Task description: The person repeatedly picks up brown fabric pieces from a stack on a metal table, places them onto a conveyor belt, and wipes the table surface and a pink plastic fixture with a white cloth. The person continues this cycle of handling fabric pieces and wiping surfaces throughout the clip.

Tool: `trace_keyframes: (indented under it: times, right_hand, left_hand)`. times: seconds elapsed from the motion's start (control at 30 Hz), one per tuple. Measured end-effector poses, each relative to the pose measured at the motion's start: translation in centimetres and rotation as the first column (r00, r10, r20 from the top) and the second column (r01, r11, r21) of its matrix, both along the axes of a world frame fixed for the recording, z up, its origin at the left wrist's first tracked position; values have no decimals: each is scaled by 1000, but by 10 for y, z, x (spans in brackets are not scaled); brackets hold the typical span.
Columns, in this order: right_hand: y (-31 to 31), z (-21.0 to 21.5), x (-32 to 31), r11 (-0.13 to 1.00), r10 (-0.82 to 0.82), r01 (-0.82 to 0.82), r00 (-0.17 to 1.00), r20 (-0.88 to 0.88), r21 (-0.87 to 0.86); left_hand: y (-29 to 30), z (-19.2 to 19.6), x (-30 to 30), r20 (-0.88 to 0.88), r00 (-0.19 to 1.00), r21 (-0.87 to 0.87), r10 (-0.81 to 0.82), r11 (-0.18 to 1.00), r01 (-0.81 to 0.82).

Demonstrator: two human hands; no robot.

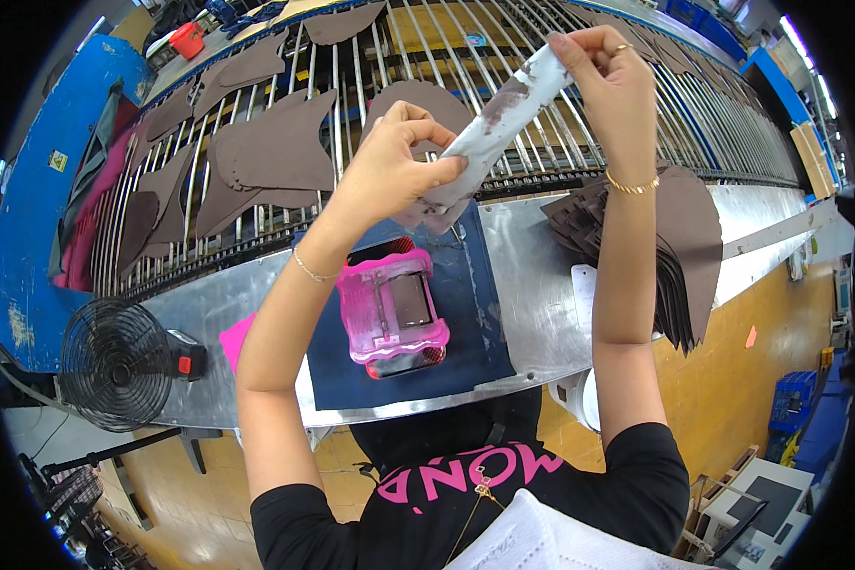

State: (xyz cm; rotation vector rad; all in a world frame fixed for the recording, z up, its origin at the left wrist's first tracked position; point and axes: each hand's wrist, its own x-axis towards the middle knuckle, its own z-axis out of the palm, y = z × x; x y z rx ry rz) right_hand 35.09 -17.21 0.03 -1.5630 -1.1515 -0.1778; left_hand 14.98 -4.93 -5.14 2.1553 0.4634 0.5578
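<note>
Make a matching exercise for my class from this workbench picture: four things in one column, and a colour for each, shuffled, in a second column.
Things:
1. Small fan
2. Tool box on the mat
3. Cut leather pieces on the rollers
4. Strip held between left hand and right hand

Colours:
A. Brown
B. White with dark stains
C. Black
D. Pink

Pairs: 1-C, 2-D, 3-A, 4-B

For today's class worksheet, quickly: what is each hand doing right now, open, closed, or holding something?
Left hand: closed on the lower end of the white stained strip.
Right hand: fingers pinched shut on the strip's upper end.
</note>
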Motion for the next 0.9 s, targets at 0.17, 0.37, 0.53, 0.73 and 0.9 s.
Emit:
trace_keyframes:
  times: [0.17, 0.37, 0.53, 0.73, 0.9]
  right_hand:
    - [21, -49, 10, 990, -132, 137, 979, 155, -21]
    - [-10, -74, -55, 992, 118, -102, 966, 232, -79]
    - [-4, -90, -57, 986, 98, -63, 967, 234, -154]
    - [-12, -65, -50, 896, 187, -255, 960, -211, -364]
    - [-14, -66, -35, 901, 193, -296, 928, -319, -318]
  left_hand:
    - [4, 13, 3, -94, 995, -44, -37, 998, 33]
    - [10, 8, 7, -58, 998, -182, 1, 983, -12]
    - [13, 3, 5, -109, 994, -265, -21, 964, -9]
    - [-2, 11, -12, 173, 974, 191, 147, 965, -180]
    - [-41, 13, -30, 63, 998, -106, 3, 994, 4]
